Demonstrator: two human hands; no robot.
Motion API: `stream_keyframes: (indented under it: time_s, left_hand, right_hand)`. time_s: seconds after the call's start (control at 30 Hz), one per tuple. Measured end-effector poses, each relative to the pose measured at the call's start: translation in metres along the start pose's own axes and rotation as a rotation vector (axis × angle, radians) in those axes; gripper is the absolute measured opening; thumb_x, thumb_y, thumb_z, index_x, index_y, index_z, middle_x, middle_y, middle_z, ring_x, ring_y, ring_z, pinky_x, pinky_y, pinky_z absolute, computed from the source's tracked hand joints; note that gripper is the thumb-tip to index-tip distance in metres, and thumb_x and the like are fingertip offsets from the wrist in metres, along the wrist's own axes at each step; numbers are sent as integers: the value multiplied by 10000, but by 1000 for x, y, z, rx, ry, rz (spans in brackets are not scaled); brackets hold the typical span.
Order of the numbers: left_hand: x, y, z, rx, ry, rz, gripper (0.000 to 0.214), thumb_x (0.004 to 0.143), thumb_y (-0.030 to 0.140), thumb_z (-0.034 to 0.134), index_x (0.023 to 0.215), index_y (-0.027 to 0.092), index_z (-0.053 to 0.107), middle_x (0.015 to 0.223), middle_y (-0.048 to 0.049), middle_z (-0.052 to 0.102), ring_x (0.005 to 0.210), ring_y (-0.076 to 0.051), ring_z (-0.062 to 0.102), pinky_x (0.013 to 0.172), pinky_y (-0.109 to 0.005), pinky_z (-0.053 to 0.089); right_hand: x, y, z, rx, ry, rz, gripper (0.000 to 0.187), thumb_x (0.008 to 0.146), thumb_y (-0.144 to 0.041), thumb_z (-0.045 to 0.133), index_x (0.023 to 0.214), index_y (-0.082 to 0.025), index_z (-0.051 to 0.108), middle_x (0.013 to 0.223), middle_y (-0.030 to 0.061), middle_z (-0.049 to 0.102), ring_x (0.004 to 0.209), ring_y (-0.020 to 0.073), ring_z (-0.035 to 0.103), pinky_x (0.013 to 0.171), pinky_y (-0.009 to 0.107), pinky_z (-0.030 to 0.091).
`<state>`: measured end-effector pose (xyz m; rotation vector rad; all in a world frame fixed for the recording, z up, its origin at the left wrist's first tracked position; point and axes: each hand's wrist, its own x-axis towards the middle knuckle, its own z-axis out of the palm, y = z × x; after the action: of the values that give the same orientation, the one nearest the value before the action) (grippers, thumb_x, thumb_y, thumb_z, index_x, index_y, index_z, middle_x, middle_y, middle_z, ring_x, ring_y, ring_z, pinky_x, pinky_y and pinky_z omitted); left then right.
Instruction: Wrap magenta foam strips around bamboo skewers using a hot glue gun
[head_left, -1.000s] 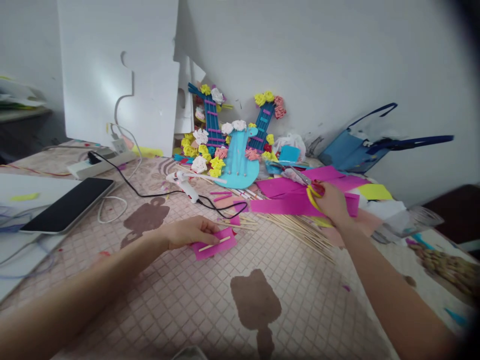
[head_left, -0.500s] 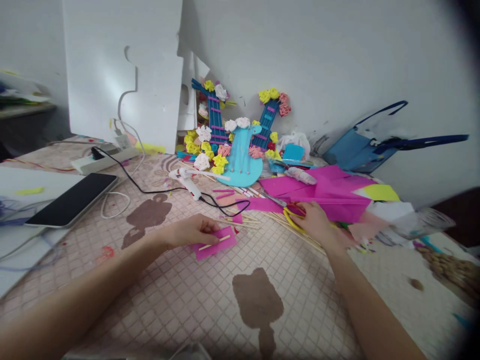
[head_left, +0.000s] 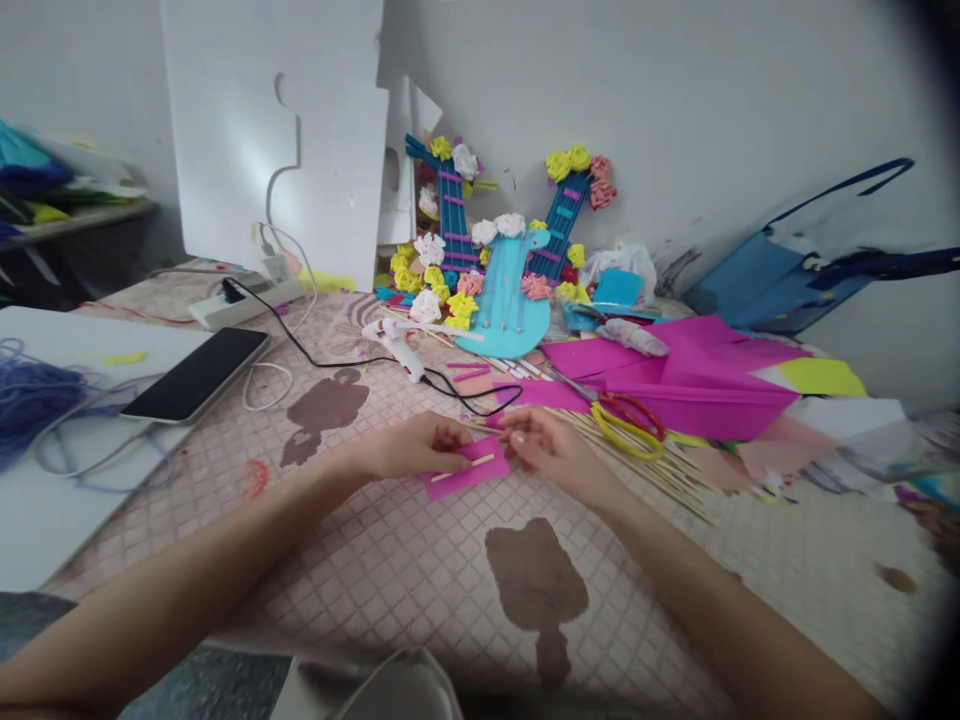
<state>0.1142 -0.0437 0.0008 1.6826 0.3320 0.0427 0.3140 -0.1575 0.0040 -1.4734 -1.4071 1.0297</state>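
Pink paper, the small piece, is in front of the person, near the middle of the head view, with a short stick lying along it. The left hand grips the paper, with its thumb on top of the stick. A second ago the right hand had the scissors, but it has let go of them. Now they lie on the right, by the big pink sheets and the long sticks. The right hand has come over to the small paper's right edge, its fingers bent. So I think both hands can work on the paper now.

Some parts are hard to see. The left thumb hides the middle of the stick, and the fingers hide the paper's back corner. I can't tell if the right hand touches the paper or has something tiny in its fingertips. The blue bag and the purple yarn are cut off at the sides. A pale thing is cut off at the bottom, and I can't tell what it is.
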Motion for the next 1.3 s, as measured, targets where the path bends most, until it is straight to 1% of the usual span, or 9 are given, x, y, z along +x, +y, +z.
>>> stream_keyframes:
  time_s: [0.2, 0.27, 0.4, 0.5, 0.6, 0.67, 0.73, 0.9, 1.3]
  left_hand:
    - [-4, 4, 1, 147, 29, 45, 271, 830, 365, 562, 924, 121, 631, 725, 1, 544, 597, -86, 422, 554, -211, 326]
    - [-9, 7, -4, 302, 169, 48, 311, 858, 411, 522, 936, 131, 636, 738, -16, 575, 619, -108, 459, 569, -222, 346]
    - [-19, 10, -24, 916, 733, 17, 374, 888, 377, 480, 602, 152, 569, 656, -59, 551, 724, -189, 531, 690, -292, 381]
    - [-21, 6, -35, 1185, 852, -114, 289, 872, 257, 501, 610, 158, 570, 717, -89, 602, 852, -252, 571, 778, -351, 399]
    - [-19, 2, -32, 1184, 880, -38, 136, 827, 194, 572, 943, 145, 624, 995, -116, 640, 954, -262, 570, 819, -375, 419]
    - [-17, 2, -24, 1035, 857, 96, 260, 835, 237, 588, 1078, 144, 585, 1042, -112, 634, 913, -226, 582, 791, -348, 440]
    - [-14, 3, -12, 787, 738, 174, 217, 873, 311, 548, 1001, 146, 608, 928, -74, 656, 819, -172, 597, 715, -286, 452]
    - [-5, -3, 13, 329, 355, 136, 259, 823, 369, 599, 879, 120, 645, 744, -35, 657, 642, -110, 564, 577, -213, 427]
    - [-5, -14, 12, 44, 188, 76, 208, 762, 303, 641, 838, 110, 628, 649, 17, 562, 547, -66, 463, 489, -180, 346]
  right_hand:
    - [8, 4, 26, 176, -161, 114, 317, 744, -424, 700, 780, -185, 494, 588, -68, 497, 510, 79, 445, 474, 212, 316]
    - [6, 7, 23, 167, -139, 106, 309, 745, -416, 702, 785, -184, 502, 584, -71, 493, 501, 76, 437, 472, 212, 313]
    - [2, 17, 18, 150, -84, 121, 305, 751, -423, 701, 800, -184, 519, 577, -70, 493, 479, 72, 428, 443, 206, 304]
    - [2, 24, 17, 170, -78, 143, 335, 726, -453, 718, 790, -188, 523, 562, -69, 492, 450, 73, 425, 402, 202, 294]
    - [5, 27, 18, 206, -75, 156, 347, 709, -461, 730, 775, -191, 521, 549, -75, 480, 421, 66, 409, 374, 197, 283]
    - [7, 27, 18, 221, -69, 157, 345, 712, -461, 728, 771, -192, 520, 539, -78, 475, 414, 64, 405, 367, 192, 281]
    - [8, 26, 18, 222, -67, 152, 342, 716, -460, 725, 776, -193, 522, 533, -78, 476, 412, 64, 406, 365, 190, 284]
    - [8, 24, 19, 196, -92, 126, 324, 749, -460, 699, 784, -190, 523, 534, -77, 474, 418, 64, 416, 376, 190, 295]
    - [4, 18, 22, 200, -138, 89, 322, 726, -450, 717, 804, -192, 540, 607, -59, 497, 483, 75, 443, 440, 210, 367]
